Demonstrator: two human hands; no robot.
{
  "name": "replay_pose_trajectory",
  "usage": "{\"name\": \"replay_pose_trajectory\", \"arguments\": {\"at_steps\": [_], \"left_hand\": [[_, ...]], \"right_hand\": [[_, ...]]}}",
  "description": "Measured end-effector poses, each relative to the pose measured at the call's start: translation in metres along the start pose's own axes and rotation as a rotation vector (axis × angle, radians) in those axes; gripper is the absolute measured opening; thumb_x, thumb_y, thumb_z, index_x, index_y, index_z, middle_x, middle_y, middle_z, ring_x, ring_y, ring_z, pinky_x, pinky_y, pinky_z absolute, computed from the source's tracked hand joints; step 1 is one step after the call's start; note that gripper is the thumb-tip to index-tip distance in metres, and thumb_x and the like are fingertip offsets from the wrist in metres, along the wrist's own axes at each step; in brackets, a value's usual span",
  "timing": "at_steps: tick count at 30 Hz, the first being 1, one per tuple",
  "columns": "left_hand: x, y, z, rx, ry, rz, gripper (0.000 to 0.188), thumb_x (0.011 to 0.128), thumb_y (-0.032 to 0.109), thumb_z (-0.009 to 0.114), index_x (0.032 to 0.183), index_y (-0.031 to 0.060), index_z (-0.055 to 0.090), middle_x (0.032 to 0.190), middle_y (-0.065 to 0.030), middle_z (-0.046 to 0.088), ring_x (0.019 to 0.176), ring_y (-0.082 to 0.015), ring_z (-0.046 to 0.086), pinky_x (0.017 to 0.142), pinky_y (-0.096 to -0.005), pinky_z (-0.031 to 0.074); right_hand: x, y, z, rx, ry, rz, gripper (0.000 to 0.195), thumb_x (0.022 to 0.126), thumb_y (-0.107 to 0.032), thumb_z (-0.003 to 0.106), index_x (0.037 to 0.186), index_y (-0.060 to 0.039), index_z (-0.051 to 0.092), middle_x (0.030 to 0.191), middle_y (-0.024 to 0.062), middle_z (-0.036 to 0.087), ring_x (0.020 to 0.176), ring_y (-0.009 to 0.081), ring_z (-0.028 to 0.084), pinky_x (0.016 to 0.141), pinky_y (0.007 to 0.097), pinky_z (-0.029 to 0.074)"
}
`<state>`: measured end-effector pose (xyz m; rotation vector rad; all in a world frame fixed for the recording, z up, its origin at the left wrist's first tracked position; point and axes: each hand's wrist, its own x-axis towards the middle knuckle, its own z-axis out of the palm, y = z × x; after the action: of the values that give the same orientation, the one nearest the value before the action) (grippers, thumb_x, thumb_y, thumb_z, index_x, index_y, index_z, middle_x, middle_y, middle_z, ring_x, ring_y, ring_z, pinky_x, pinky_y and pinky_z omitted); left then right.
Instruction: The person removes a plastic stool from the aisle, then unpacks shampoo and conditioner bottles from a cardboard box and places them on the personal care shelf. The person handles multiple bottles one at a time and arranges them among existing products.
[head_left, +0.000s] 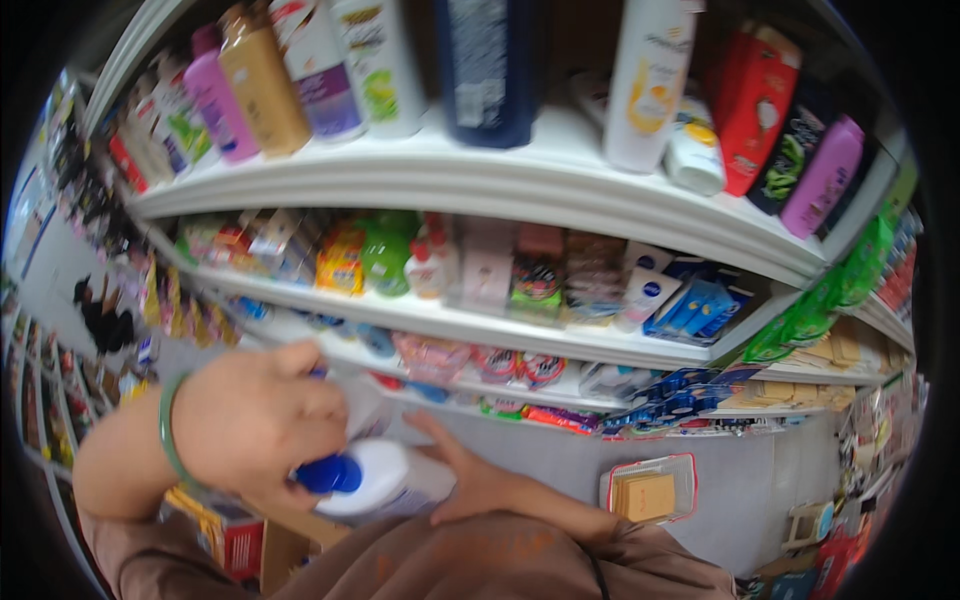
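A white plastic bottle (401, 474) with a blue cap (334, 474) lies tilted close to my chest. My left hand (259, 424), with a green bangle at the wrist, grips it at the cap end. Around the bottle's other end curls my right hand (472, 476). A second pale bottle (365, 405) shows just behind the left hand's fingers; its upper part is hidden and blurred. Before me stands a white shelf unit (480, 176), its top board holding upright shampoo and lotion bottles, among them a large dark blue bottle (489, 75) and a white Pantene bottle (651, 86).
Lower shelves carry a green pouch (388, 255), Nivea tubes (649, 289) and other packs. Green packets (817, 304) hang along the right side. A basket (694, 487) with brown envelopes stands on the floor. An open carton (289, 551) is below my left arm. Far left, a person (109, 315) crouches.
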<state>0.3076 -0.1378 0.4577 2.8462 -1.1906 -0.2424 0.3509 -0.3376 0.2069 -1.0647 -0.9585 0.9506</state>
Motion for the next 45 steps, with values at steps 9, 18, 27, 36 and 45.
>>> {"name": "replay_pose_trajectory", "arguments": {"at_steps": [9, 18, 27, 36, 45], "left_hand": [[0.02, -0.013, -0.007, 0.014, 0.028, 0.082, 0.032, 0.051, 0.024, 0.078, 0.071, 0.009, 0.059, 0.078, -0.0026, 0.055, 0.075, -0.0275, 0.049, 0.061, -0.0346, 0.044], [0.025, 0.011, -0.018, 0.08, -0.079, 0.188, 0.033, 0.049, 0.028, 0.075, 0.072, 0.0105, 0.059, 0.082, 0.0002, 0.054, 0.078, -0.0255, 0.049, 0.057, -0.0325, 0.047], [0.027, 0.018, -0.024, -0.018, -0.02, 0.232, 0.028, 0.053, 0.028, 0.075, 0.07, 0.0118, 0.06, 0.079, 0.0028, 0.056, 0.073, -0.0239, 0.049, 0.048, -0.0293, 0.044], [0.01, 0.024, -0.011, 0.0, 0.171, 0.326, 0.02, 0.071, 0.029, 0.065, 0.067, 0.0109, 0.059, 0.081, 0.0021, 0.06, 0.082, -0.0294, 0.056, 0.052, -0.032, 0.049], [-0.024, 0.029, -0.023, 0.109, 0.265, 0.342, 0.038, 0.088, 0.033, 0.054, 0.063, 0.0039, 0.057, 0.086, -0.0085, 0.065, 0.081, -0.0297, 0.062, 0.054, -0.0328, 0.052]], "right_hand": [[0.014, -0.019, 0.002, -0.266, 0.131, -0.166, 0.104, 0.056, -0.023, 0.085, 0.142, -0.0094, 0.027, 0.149, 0.0202, 0.017, 0.136, 0.0335, 0.024, 0.106, 0.0436, 0.027], [0.01, -0.014, 0.016, 0.082, 0.093, -0.21, 0.118, 0.059, -0.023, 0.085, 0.147, -0.0147, 0.007, 0.152, 0.0137, 0.004, 0.135, 0.0313, 0.027, 0.102, 0.0455, 0.034], [0.038, 0.009, -0.001, 0.704, 0.036, -0.196, 0.103, 0.067, -0.019, 0.078, 0.146, -0.0149, 0.013, 0.144, 0.0106, 0.028, 0.131, 0.0275, 0.033, 0.099, 0.0465, 0.039], [0.04, 0.014, 0.043, 0.1, 0.318, -0.144, 0.068, 0.06, -0.006, 0.083, 0.12, -0.0056, 0.051, 0.114, 0.0048, 0.06, 0.105, 0.0144, 0.055, 0.091, 0.0322, 0.045], [0.019, 0.01, -0.002, -0.063, 0.744, -0.254, 0.063, 0.059, -0.006, 0.081, 0.114, 0.0008, 0.052, 0.104, 0.0084, 0.062, 0.096, 0.0152, 0.059, 0.081, 0.0316, 0.051]]}}
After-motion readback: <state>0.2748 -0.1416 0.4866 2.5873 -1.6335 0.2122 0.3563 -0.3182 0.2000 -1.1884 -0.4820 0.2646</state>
